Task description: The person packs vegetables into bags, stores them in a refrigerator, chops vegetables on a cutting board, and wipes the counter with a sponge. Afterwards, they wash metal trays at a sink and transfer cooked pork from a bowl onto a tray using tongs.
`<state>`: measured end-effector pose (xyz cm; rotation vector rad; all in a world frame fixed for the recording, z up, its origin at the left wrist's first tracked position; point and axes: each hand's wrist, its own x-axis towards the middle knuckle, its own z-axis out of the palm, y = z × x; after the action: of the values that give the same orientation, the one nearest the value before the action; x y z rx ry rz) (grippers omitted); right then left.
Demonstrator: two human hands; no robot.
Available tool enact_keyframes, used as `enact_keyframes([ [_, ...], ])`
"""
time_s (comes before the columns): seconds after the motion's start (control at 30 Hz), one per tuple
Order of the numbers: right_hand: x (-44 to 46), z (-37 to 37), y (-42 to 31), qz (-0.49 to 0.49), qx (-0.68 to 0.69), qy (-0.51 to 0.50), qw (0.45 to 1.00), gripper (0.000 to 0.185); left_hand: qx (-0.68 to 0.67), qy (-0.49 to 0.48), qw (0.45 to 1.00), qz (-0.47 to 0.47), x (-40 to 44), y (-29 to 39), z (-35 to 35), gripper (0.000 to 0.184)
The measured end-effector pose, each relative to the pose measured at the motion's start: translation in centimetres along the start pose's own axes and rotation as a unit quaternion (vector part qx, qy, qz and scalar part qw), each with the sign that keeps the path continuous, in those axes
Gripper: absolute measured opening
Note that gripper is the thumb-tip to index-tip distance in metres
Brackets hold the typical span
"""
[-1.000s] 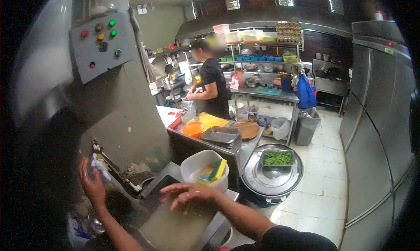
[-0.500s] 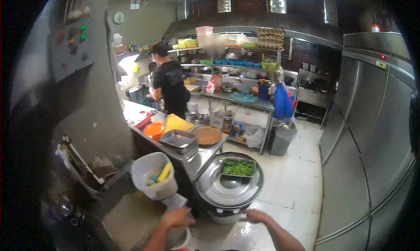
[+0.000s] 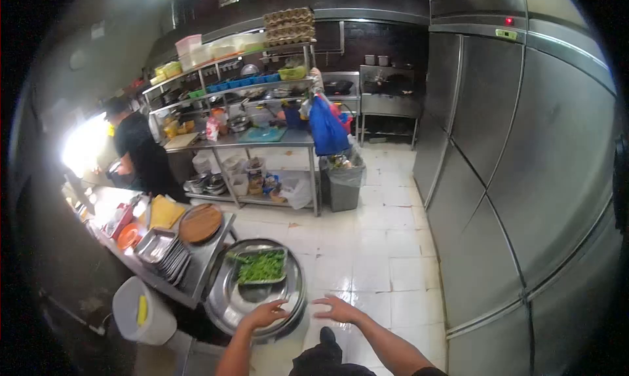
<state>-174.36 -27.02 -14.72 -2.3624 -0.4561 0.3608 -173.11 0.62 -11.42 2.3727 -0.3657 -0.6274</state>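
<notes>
My left hand (image 3: 265,314) is empty, fingers spread, above the front rim of a large round metal lid (image 3: 226,294). My right hand (image 3: 337,309) is also open and empty, held over the floor just right of the lid. On the lid rests a rectangular metal tray (image 3: 285,271) of green leafy vegetables (image 3: 259,266), beyond my fingertips and apart from them. Whether my left fingers touch the lid, I cannot tell.
A metal table (image 3: 203,271) at the left bears stacked metal trays (image 3: 159,248), a round wooden board (image 3: 201,223) and a yellow cloth-like item (image 3: 165,212). A white bucket (image 3: 141,314) stands nearer. Steel fridges (image 3: 491,166) line the right. A person in black (image 3: 141,147) works far left.
The view has swung right and down. My hands have come closer together and opened, now near the lid with the tray of greens. The bucket shows farther left.
</notes>
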Motion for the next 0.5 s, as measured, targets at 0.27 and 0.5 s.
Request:
enact_keyframes([
  [0.27,-5.1,-6.4,33.1,0.347,-0.166,0.045,0.922,0.039,0.066,0.092,0.99,-0.086,15.5,2.7,-2.3,0.037],
  [0.5,-20.7,-3.3,34.8,0.531,0.108,0.149,0.827,0.033,0.049,-0.054,0.988,0.139,36.5,11.7,-1.0,0.081],
])
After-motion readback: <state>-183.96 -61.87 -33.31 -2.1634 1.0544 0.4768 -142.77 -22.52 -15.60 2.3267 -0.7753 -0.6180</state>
